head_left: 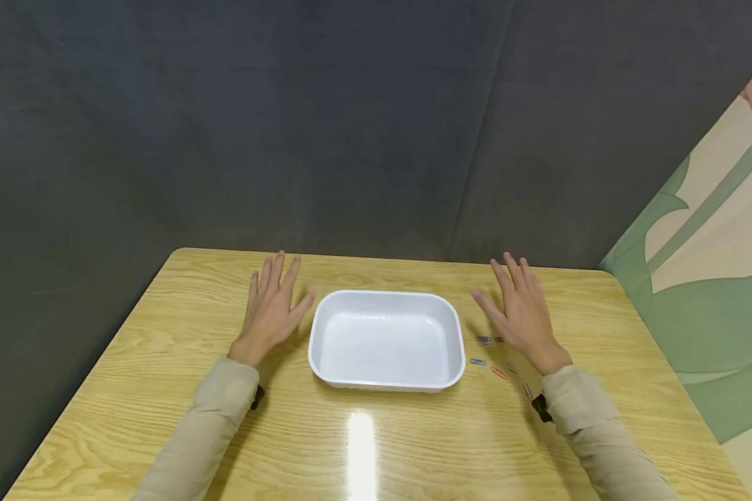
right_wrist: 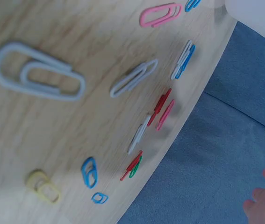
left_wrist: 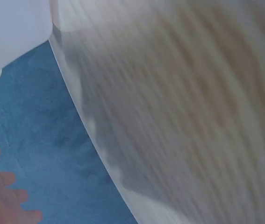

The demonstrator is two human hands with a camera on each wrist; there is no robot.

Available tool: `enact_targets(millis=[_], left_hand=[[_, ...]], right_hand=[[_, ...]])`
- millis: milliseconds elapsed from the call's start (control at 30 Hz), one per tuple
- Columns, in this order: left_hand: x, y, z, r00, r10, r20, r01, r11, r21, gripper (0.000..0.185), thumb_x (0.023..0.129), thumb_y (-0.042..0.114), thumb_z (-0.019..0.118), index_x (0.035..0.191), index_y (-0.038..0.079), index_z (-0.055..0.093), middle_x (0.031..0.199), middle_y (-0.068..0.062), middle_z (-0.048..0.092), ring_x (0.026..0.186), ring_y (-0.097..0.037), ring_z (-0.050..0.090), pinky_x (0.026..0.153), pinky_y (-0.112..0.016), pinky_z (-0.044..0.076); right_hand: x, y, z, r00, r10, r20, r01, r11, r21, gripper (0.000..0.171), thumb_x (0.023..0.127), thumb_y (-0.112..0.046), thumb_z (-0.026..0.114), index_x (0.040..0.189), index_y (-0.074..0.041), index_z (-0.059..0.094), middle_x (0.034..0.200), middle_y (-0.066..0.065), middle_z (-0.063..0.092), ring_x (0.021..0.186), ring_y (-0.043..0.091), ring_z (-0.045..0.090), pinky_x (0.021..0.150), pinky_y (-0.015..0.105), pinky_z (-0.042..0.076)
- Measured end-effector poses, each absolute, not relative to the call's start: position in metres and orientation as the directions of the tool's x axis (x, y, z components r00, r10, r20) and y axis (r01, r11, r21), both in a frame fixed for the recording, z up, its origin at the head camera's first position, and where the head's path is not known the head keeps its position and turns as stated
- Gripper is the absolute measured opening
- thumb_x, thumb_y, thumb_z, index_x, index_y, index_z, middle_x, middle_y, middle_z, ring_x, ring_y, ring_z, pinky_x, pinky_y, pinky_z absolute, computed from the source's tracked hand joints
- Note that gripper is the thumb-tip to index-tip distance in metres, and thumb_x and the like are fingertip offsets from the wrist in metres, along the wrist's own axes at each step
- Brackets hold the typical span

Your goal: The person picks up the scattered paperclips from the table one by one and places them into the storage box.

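Observation:
A white rectangular tray (head_left: 385,351) sits at the middle of the wooden table, its bare inside showing. To its left is my left hand (head_left: 268,314), fingers straight and spread, holding nothing. My right hand (head_left: 523,320) is on the tray's other side with its fingers likewise extended and nothing in them. Several loose paper clips lie around and partly beneath the right hand, among them a blue paper clip (head_left: 478,362) and a red paper clip (head_left: 498,373). The right wrist view shows more colours: a pink paper clip (right_wrist: 144,21), a yellow paper clip (right_wrist: 29,182) and a green paper clip (right_wrist: 135,166).
The wood-grain table (head_left: 276,445) has rounded far corners and carries a bright light reflection in front of the tray. Dark cloth (head_left: 351,139) hangs behind its far edge. On the right stands a wall panel (head_left: 721,320) with a green leaf pattern.

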State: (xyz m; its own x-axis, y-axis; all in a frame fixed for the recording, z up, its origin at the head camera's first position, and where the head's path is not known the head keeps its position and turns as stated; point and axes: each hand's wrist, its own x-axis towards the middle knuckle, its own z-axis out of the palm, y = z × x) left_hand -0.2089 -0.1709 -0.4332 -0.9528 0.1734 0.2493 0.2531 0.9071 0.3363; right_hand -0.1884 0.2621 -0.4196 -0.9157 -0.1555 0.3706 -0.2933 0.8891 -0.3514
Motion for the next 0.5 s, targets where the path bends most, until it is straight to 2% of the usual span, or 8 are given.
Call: enact_targets(millis=[233,500], left_hand=[[-0.201,-0.164,-0.432,-0.951,0.196,0.238,0.277,0.883,0.378,0.073,0.100,0.049,0.048,0.160,0.017,0.022,0.167,-0.018,0.009,0.154,-0.040,0.005,0.122,-0.065,0.006],[-0.193,-0.160,-0.432,-0.950,0.209,0.234,0.291,0.864,0.411,0.074,0.101,0.059,0.037,0.160,0.018,0.020,0.168,-0.016,0.008,0.155,-0.038,0.005,0.122,-0.066,0.008]], right_hand=[[-0.178,0.264,-0.419,-0.906,-0.137,0.400,-0.305,0.867,-0.394,0.071,0.099,-0.047,0.054,0.151,-0.002,0.037,0.160,0.027,0.024,0.150,0.049,0.013,0.117,0.071,0.016],[-0.166,0.265,-0.419,-0.904,-0.137,0.405,-0.315,0.853,-0.417,0.069,0.100,-0.044,0.054,0.150,0.000,0.039,0.160,0.027,0.026,0.150,0.049,0.014,0.117,0.070,0.016]])
